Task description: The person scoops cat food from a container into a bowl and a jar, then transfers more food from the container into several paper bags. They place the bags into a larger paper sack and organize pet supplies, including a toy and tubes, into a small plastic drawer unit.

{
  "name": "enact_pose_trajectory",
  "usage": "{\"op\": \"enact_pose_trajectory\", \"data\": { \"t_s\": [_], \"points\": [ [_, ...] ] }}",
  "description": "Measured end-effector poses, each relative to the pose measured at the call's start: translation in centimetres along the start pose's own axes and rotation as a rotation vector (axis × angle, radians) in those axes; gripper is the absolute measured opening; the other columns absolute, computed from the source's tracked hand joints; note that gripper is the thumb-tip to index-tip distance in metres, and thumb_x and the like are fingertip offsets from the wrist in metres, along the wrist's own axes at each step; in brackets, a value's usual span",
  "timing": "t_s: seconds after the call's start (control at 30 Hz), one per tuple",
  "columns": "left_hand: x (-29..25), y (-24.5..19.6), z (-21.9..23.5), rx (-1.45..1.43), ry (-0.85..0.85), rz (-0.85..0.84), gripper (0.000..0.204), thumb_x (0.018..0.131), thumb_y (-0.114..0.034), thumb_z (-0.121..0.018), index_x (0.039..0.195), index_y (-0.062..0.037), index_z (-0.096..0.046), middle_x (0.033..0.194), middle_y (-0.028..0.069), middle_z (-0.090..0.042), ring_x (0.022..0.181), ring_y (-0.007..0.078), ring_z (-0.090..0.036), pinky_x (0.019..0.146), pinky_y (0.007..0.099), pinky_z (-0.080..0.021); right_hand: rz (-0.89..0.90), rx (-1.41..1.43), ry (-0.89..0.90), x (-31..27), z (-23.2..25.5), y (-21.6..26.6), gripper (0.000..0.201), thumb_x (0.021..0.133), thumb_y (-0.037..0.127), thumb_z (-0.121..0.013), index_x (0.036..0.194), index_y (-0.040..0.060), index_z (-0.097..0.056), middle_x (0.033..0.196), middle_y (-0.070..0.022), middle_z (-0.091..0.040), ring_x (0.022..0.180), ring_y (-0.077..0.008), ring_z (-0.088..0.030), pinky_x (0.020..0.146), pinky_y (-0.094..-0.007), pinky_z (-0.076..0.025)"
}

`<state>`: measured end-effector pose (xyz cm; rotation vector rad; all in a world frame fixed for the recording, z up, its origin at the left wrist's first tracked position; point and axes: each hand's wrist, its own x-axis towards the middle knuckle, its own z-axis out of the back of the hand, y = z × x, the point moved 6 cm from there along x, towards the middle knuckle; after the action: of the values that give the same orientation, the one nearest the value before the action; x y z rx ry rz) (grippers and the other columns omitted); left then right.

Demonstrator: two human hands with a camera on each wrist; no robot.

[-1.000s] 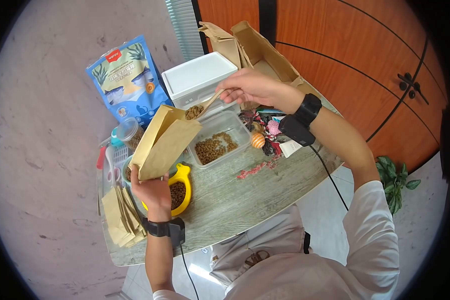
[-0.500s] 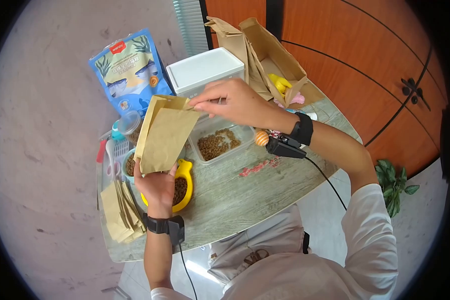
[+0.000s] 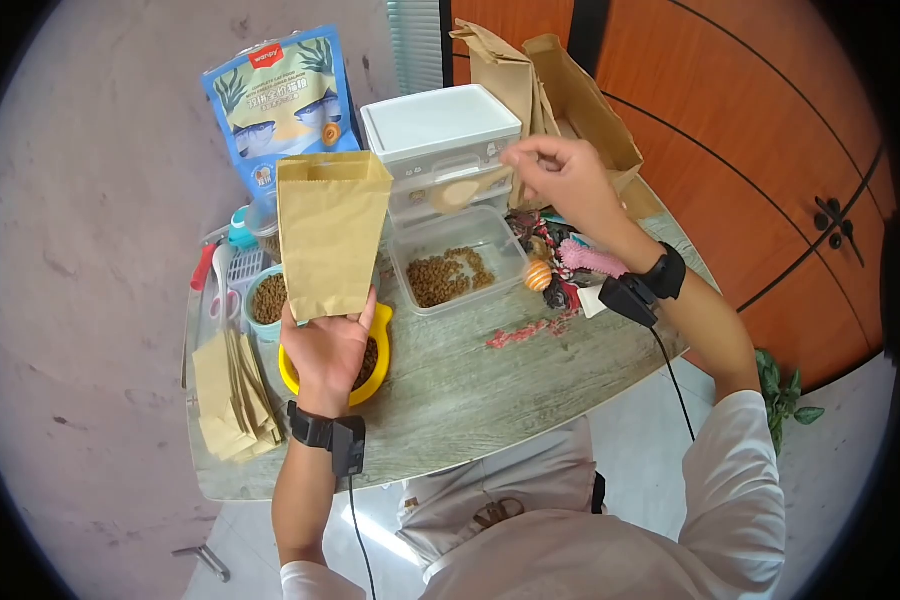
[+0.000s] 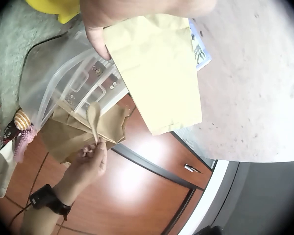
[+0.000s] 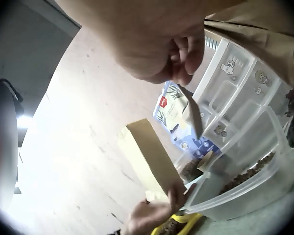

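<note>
My left hand (image 3: 328,352) grips an upright brown paper bag (image 3: 332,240) low down, palm up beneath its base. The bag's mouth gapes at the top; its contents are hidden. To the right, my right hand (image 3: 570,180) pinches the handle of a wooden spoon (image 4: 94,117), whose bowl looks bare. The spoon hangs above a clear plastic container (image 3: 460,262) with brown kibble (image 3: 445,280) in its bottom. Under my left hand lies a yellow bowl (image 3: 381,345) of kibble, and a light-blue bowl (image 3: 260,318) of kibble stands beside it.
Flat paper bags (image 3: 232,395) lie stacked at the left. Behind stand a blue food pouch (image 3: 280,110), a white-lidded drawer box (image 3: 442,125) and large paper bags (image 3: 580,100). An orange striped ball (image 3: 538,275), a pink toy (image 3: 590,257) and red shreds (image 3: 525,333) lie right of the container.
The spoon, loaded with kibble at the bag's mouth earlier, dipped into the bag and now hangs apart to the right, bare. The paper bag has gone from tilted to upright.
</note>
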<state>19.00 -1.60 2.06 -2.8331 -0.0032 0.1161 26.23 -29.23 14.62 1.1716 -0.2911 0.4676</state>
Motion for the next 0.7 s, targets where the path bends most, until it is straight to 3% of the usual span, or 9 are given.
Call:
{"op": "enact_pose_trajectory", "data": {
  "t_s": [0.07,0.1,0.17,0.2,0.27,0.3,0.37,0.53,0.7],
  "points": [
    [0.1,0.2,0.1,0.014,0.019,0.022,0.045,0.097,-0.031,-0.032,0.135,-0.0104,-0.042,0.138,0.0106,-0.045,0.126,0.0318,-0.044,0.105,0.049,-0.036,0.023,-0.33,0.058,-0.6,-0.6,-0.5,0.015,0.086,0.014,-0.061,0.09,0.0022,-0.068,0.066,-0.0058,-0.059,0.059,-0.0135,-0.059,0.052,-0.0291,-0.044],
    [0.2,0.3,0.2,0.015,0.017,0.024,0.045,0.097,-0.031,-0.032,0.135,-0.0104,-0.042,0.138,0.0106,-0.045,0.126,0.0318,-0.044,0.105,0.049,-0.036,0.02,-0.33,0.058,-0.9,-1.0,-1.4,0.015,0.086,0.014,-0.061,0.09,0.0022,-0.068,0.066,-0.0058,-0.059,0.059,-0.0135,-0.059,0.052,-0.0291,-0.044],
    [0.3,0.9,0.3,0.034,0.029,0.099,0.047,0.097,-0.034,-0.031,0.137,-0.01,-0.04,0.139,0.0128,-0.044,0.125,0.0367,-0.044,0.104,0.049,-0.037,0.415,-0.707,0.134,-1.9,-3.1,-1.7,0.009,0.08,0.009,-0.061,0.083,0.0028,-0.067,0.071,-0.0087,-0.061,0.059,-0.0238,-0.059,0.055,-0.0334,-0.046],
    [0.3,0.9,0.3,0.034,0.028,0.097,0.047,0.097,-0.034,-0.031,0.137,-0.01,-0.04,0.139,0.0128,-0.044,0.125,0.0367,-0.044,0.104,0.049,-0.037,0.415,-0.706,0.135,-2.2,-3.6,-2.3,0.009,0.08,0.009,-0.061,0.083,0.0028,-0.067,0.071,-0.0087,-0.061,0.059,-0.0238,-0.059,0.055,-0.0334,-0.046],
    [0.3,1.2,0.2,0.047,0.036,0.124,0.049,0.098,-0.037,-0.029,0.137,-0.0101,-0.039,0.14,0.0138,-0.043,0.125,0.0392,-0.044,0.102,0.0487,-0.039,0.382,-0.77,0.136,-2.7,-4.6,-3.1,0.01,0.078,0.009,-0.057,0.073,0.0013,-0.061,0.074,-0.0165,-0.059,0.07,-0.036,-0.06,0.061,-0.0438,-0.049],
    [0.2,1.3,0.1,0.048,0.033,0.124,0.049,0.098,-0.037,-0.029,0.137,-0.0101,-0.039,0.14,0.0138,-0.043,0.125,0.0392,-0.044,0.102,0.0487,-0.039,0.311,-0.795,0.177,-2.8,-5.1,-3.2,0.012,0.078,0.009,-0.058,0.072,0.0,-0.061,0.074,-0.0171,-0.06,0.071,-0.0358,-0.061,0.062,-0.0435,-0.049],
    [0.0,1.8,0.0,0.059,0.02,0.182,0.046,0.098,-0.038,-0.03,0.136,-0.0134,-0.04,0.14,0.0072,-0.043,0.126,0.027,-0.045,0.102,0.0494,-0.037,0.262,-0.773,0.227,-2.8,-6.0,-4.6,0.01,0.078,0.009,-0.059,0.074,0.0005,-0.062,0.075,-0.015,-0.061,0.074,-0.0345,-0.061,0.064,-0.0423,-0.049],
    [-0.1,2.3,-0.2,0.084,0.05,0.214,0.047,0.098,-0.039,-0.029,0.136,-0.0127,-0.039,0.141,0.0075,-0.042,0.126,0.0276,-0.045,0.101,0.049,-0.04,0.301,-0.67,0.267,-3.1,-7.6,-3.9,0.009,0.079,0.009,-0.061,0.08,0.0023,-0.067,0.078,-0.0139,-0.063,0.077,-0.034,-0.062,0.068,-0.0415,-0.049],
    [-0.3,2.4,-0.5,0.106,0.064,0.218,0.049,0.098,-0.039,-0.029,0.137,-0.0125,-0.038,0.141,0.0077,-0.042,0.127,0.0275,-0.044,0.1,0.0482,-0.041,0.317,-0.518,0.428,-3.4,-8.6,-3.6,0.017,0.084,0.014,-0.06,0.093,0.0033,-0.069,0.085,-0.0162,-0.064,0.085,-0.0346,-0.061,0.075,-0.0428,-0.049]
  ]
}}
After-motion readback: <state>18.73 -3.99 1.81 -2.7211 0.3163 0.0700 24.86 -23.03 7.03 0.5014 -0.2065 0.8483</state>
